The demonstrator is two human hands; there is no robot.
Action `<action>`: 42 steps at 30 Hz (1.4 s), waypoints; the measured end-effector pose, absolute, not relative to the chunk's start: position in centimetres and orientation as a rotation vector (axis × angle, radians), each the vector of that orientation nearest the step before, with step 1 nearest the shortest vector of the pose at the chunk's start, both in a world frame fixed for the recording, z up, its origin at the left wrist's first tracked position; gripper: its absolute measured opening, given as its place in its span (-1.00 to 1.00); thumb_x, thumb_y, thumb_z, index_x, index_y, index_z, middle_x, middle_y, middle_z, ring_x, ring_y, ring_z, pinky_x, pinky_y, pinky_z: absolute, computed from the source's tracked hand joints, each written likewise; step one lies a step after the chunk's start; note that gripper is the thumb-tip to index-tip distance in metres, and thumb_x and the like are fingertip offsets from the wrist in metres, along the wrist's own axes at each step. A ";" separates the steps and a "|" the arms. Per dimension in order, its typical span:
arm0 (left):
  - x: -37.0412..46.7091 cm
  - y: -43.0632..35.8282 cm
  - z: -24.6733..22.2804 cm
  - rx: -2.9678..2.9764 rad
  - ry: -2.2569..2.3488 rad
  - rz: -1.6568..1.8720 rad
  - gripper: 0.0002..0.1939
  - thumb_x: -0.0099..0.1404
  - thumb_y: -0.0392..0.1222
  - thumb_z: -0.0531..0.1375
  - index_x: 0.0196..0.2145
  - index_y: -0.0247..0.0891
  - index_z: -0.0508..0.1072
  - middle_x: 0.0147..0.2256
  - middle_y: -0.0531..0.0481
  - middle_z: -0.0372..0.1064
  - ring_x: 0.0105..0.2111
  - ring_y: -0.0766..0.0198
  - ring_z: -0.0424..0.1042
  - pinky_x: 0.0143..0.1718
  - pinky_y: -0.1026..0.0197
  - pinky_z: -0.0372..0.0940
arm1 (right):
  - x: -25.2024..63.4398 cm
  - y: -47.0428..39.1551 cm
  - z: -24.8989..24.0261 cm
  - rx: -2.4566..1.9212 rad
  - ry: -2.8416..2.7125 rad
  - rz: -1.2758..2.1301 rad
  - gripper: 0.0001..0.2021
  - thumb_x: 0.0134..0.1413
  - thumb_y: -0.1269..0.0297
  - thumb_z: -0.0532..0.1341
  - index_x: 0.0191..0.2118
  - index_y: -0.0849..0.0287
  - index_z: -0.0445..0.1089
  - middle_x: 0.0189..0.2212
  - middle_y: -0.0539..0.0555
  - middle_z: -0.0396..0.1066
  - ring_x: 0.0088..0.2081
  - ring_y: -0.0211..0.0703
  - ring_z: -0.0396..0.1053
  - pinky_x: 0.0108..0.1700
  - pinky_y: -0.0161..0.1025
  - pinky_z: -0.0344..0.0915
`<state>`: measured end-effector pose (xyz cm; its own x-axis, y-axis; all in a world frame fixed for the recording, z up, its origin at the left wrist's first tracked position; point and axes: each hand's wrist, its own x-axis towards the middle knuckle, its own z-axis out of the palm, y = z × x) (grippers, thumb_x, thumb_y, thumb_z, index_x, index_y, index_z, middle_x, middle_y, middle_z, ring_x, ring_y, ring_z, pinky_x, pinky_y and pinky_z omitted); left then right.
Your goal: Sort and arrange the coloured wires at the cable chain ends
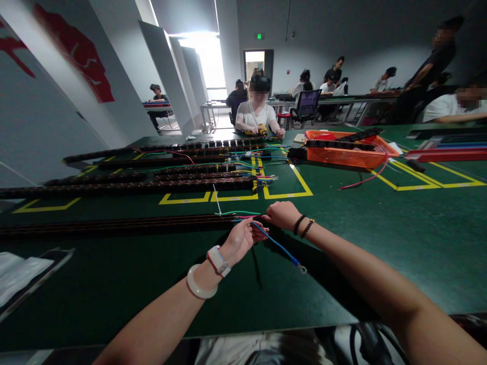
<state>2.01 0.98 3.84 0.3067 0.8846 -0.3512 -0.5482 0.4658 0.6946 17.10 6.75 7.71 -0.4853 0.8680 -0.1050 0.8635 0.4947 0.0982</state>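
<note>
In front of me lies a long dark strip [114, 226], running in from the left, with coloured wires coming out of its right end. My left hand [243, 237] is closed around these wires just past that end, fingers curled. A blue wire [279, 245] passes out below its fingers and ends in a ring terminal [302, 269]. Close beside it, my right hand [282, 216] makes a fist around the green wire [239, 212] and red wire; their far ends are hidden. A thin white cable tie [216, 199] sticks up from the strip near its wire end.
More dark strips [125, 188] with coloured wires lie across the green table [361, 238]. An orange basket [342, 160] holding dark parts stands at the back right. Opposite, a person [255, 114] handles a yellow tool [262, 130]. A clear bag [23, 276] lies at left.
</note>
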 end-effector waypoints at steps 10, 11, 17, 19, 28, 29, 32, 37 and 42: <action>2.0 1.1 3.7 0.507 0.780 0.999 -0.68 0.33 -0.23 -0.05 -0.43 -0.43 0.42 -0.43 -0.24 0.46 -0.40 0.16 0.48 -0.23 0.11 0.34 | 17.9 5.8 9.8 1.475 2.630 0.083 -0.50 0.19 -0.06 -0.04 -0.33 0.23 0.48 -0.37 0.23 0.48 -0.33 -0.05 0.45 -0.38 -0.30 0.23; 2.0 1.0 3.8 0.500 0.784 1.002 -0.68 0.33 -0.23 -0.04 -0.43 -0.42 0.42 -0.43 -0.23 0.47 -0.41 0.17 0.48 -0.23 0.11 0.34 | 18.0 5.5 10.4 1.485 2.645 0.098 -0.47 0.20 -0.07 -0.07 -0.35 0.23 0.48 -0.39 0.22 0.48 -0.34 -0.06 0.45 -0.40 -0.31 0.22; 1.9 0.9 3.4 0.510 0.800 1.021 -0.73 0.30 -0.22 0.03 -0.41 -0.41 0.45 -0.47 -0.13 0.45 -0.47 0.25 0.44 -0.30 0.20 0.34 | 18.2 2.9 12.5 1.259 2.701 -0.114 -0.34 0.14 -0.22 -0.12 -0.45 0.23 0.49 -0.55 0.17 0.42 -0.50 -0.18 0.37 -0.51 -0.35 0.09; 1.8 1.0 3.1 0.536 0.779 1.007 -0.72 0.31 -0.21 0.03 -0.41 -0.42 0.46 -0.47 -0.13 0.45 -0.47 0.26 0.43 -0.33 0.23 0.33 | 18.1 2.3 12.4 1.152 2.698 -0.158 -0.43 0.13 -0.17 -0.03 -0.44 0.22 0.49 -0.55 0.16 0.42 -0.53 -0.21 0.35 -0.52 -0.34 0.07; 1.9 0.9 3.9 0.630 0.788 0.900 -0.61 0.36 -0.11 -0.04 -0.33 -0.44 0.47 -0.36 -0.24 0.48 -0.37 0.17 0.48 -0.18 0.12 0.32 | 18.6 3.6 12.6 1.230 2.511 -0.589 -0.65 0.21 0.30 0.01 -0.52 0.26 0.41 -0.69 0.05 0.35 -0.68 -0.35 0.24 -0.59 -0.39 0.08; 1.9 0.8 4.1 0.670 0.796 0.847 -0.58 0.36 -0.08 -0.05 -0.33 -0.45 0.47 -0.36 -0.26 0.48 -0.38 0.17 0.48 -0.20 0.12 0.33 | 18.7 3.9 12.6 1.254 2.486 -0.614 -0.64 0.22 0.29 0.00 -0.50 0.27 0.42 -0.69 0.05 0.35 -0.70 -0.35 0.23 -0.61 -0.39 0.07; 2.1 0.4 4.6 0.869 0.830 0.703 -0.52 0.33 0.02 -0.02 -0.38 -0.47 0.46 -0.40 -0.29 0.48 -0.44 0.14 0.49 -0.30 0.11 0.35 | 19.0 4.7 12.1 1.280 2.475 -0.587 -0.65 0.20 0.23 0.03 -0.45 0.29 0.45 -0.68 0.06 0.36 -0.71 -0.35 0.22 -0.63 -0.40 0.06; 2.6 -0.2 4.8 1.123 0.880 0.598 -0.48 0.23 0.17 0.04 -0.47 -0.42 0.42 -0.48 -0.27 0.48 -0.56 0.17 0.46 -0.49 0.20 0.31 | 18.8 5.2 10.9 1.224 2.509 -0.387 -0.70 0.13 0.22 0.12 -0.46 0.28 0.49 -0.59 0.13 0.44 -0.63 -0.28 0.32 -0.57 -0.38 0.12; 2.6 -0.3 4.7 1.161 0.887 0.601 -0.47 0.19 0.22 0.05 -0.48 -0.39 0.40 -0.53 -0.23 0.46 -0.59 0.20 0.45 -0.56 0.26 0.28 | 18.5 5.1 10.3 1.276 2.541 -0.257 -0.73 0.07 0.19 0.18 -0.49 0.26 0.49 -0.52 0.18 0.47 -0.49 -0.18 0.42 -0.54 -0.38 0.12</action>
